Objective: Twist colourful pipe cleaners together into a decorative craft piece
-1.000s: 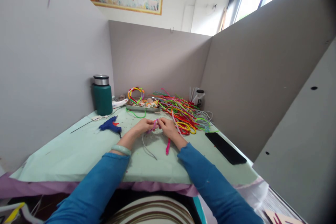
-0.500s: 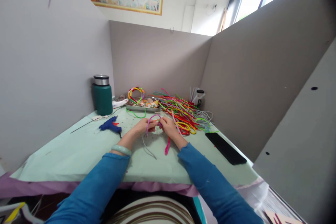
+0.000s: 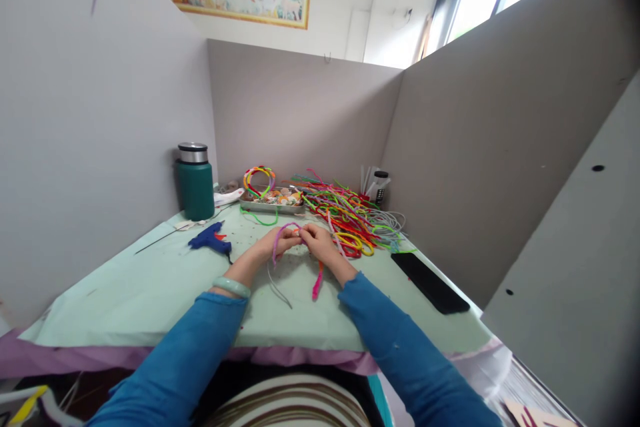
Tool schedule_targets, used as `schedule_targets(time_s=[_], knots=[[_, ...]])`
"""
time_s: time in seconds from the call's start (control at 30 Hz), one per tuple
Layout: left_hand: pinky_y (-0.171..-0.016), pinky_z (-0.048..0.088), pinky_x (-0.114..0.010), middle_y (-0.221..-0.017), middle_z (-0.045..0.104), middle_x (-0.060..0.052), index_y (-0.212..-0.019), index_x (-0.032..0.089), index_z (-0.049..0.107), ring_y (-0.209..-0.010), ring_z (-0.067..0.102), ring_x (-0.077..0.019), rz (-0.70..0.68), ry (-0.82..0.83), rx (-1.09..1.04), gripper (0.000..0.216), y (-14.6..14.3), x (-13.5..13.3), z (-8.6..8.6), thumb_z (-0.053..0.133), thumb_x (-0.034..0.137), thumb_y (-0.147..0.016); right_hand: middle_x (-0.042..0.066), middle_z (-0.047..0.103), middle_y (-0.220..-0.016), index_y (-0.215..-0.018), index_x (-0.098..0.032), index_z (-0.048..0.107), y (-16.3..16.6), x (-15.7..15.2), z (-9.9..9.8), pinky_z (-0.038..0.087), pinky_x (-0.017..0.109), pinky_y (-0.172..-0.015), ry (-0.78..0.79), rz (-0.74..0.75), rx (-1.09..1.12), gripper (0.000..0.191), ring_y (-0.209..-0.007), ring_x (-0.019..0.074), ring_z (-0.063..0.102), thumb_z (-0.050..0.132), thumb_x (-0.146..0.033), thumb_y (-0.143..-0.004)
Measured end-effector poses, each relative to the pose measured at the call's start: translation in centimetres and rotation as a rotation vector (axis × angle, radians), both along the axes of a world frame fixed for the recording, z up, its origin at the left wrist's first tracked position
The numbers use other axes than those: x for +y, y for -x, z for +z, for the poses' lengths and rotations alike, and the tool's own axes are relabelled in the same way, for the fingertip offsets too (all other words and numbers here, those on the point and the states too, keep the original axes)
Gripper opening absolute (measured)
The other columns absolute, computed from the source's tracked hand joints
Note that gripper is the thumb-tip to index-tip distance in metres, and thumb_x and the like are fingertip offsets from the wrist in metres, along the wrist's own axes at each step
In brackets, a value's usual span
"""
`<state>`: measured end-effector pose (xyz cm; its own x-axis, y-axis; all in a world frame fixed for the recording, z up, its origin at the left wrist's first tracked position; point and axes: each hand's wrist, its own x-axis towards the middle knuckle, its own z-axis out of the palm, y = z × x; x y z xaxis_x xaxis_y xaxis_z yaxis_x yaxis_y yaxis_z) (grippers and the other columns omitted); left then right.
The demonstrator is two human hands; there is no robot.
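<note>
My left hand and my right hand meet at the middle of the table, both closed in a pinch. Between them they hold a thin grey headband whose free end curves down toward me. A purple pipe cleaner arcs over my left fingers. A pink pipe cleaner hangs below my right hand onto the table. A pale green bangle sits on my left wrist.
A blue glue gun lies left of my hands. Behind it stands a green flask. At the back sit a tray of small pieces and a heap of coloured pipe cleaners. A black phone lies right. Grey partitions enclose the table.
The purple pipe cleaner has risen from a tight bundle into a loop over my left fingers. The headband's free end has swung slightly left. Both hands stayed in place.
</note>
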<state>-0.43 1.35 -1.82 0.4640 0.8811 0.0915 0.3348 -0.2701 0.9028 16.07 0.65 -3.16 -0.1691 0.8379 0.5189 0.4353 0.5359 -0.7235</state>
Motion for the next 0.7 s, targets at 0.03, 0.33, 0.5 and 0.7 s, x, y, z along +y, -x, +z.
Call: schedule_targets(time_s=[0.03, 0.33, 0.5, 0.7], knots=[[-0.037, 0.024, -0.022, -0.048, 0.037, 0.007, -0.073, 0.017, 0.058, -0.036, 0.032, -0.0066, 0.000, -0.001, 0.011, 0.038, 0.0, 0.1, -0.1, 0.063, 0.054, -0.070, -0.002, 0.053, -0.064, -0.069, -0.018, 0.055, 0.0, 0.0, 0.0, 0.033, 0.024, -0.057, -0.005, 0.006, 0.002, 0.022, -0.062, 0.0125, 0.046, 0.047, -0.033, -0.082], [-0.043, 0.021, -0.023, -0.046, 0.035, 0.006, -0.069, 0.014, 0.065, -0.041, 0.031, -0.0075, 0.044, -0.111, 0.108, 0.037, -0.1, -0.4, 0.4, 0.062, 0.051, -0.070, -0.001, 0.055, -0.067, -0.070, -0.018, 0.055, 0.0, -0.1, 0.1, 0.036, 0.024, -0.059, 0.017, 0.026, 0.055, 0.021, -0.064, 0.0131, 0.049, 0.048, -0.034, -0.081], [-0.046, 0.023, -0.023, -0.049, 0.039, 0.005, -0.069, 0.015, 0.062, -0.046, 0.033, -0.0079, -0.016, -0.140, 0.093, 0.031, -0.5, -1.6, 1.4, 0.060, 0.046, -0.070, -0.001, 0.054, -0.068, -0.070, -0.018, 0.053, 0.1, 0.1, -0.2, 0.035, 0.024, -0.059, 0.012, 0.067, 0.061, 0.023, -0.064, 0.0129, 0.048, 0.049, -0.038, -0.082], [-0.044, 0.023, -0.022, -0.048, 0.037, 0.007, -0.064, 0.016, 0.057, -0.044, 0.031, -0.0072, 0.023, -0.124, 0.120, 0.042, -0.5, -2.2, 1.9, 0.058, 0.057, -0.069, -0.003, 0.045, -0.063, -0.065, -0.019, 0.043, -0.1, 0.5, -0.1, 0.030, 0.025, -0.057, -0.003, -0.039, 0.093, 0.030, -0.061, 0.0126, 0.041, 0.043, -0.041, -0.086]])
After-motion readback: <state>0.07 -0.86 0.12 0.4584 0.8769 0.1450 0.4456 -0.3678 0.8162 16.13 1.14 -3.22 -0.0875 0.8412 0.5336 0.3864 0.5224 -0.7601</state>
